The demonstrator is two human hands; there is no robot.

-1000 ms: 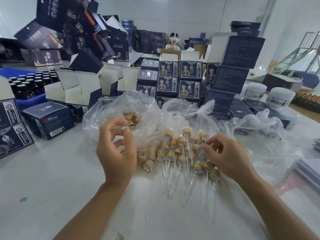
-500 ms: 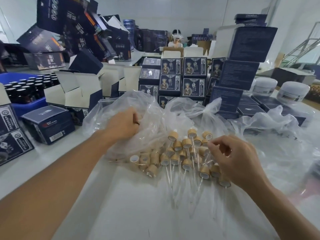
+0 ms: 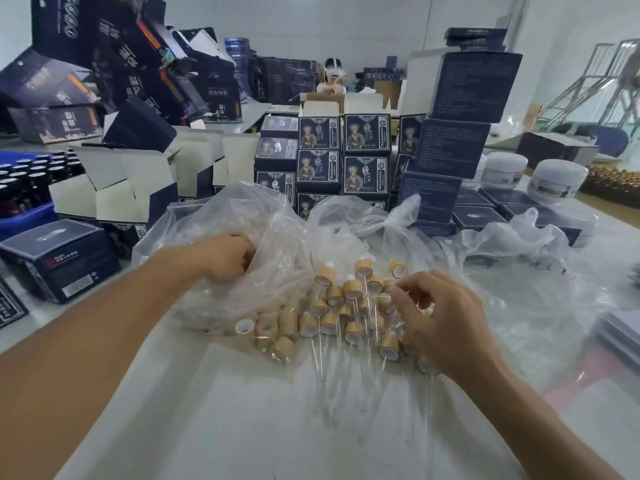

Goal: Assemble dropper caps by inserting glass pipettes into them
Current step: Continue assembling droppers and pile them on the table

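Little print is reading clearly here — the large dark navy cardboard carton leaning at the top left is showing a row of pale zeros, roughly "0000", along its upper edge. The tumbled navy cartons beside it are carrying big pale characters, and the stacked navy boxes with a figure portrait are bearing small round emblems and character columns — all too blurred to be making out.

Tan caps, clear bag, navy boxes, blue crate.
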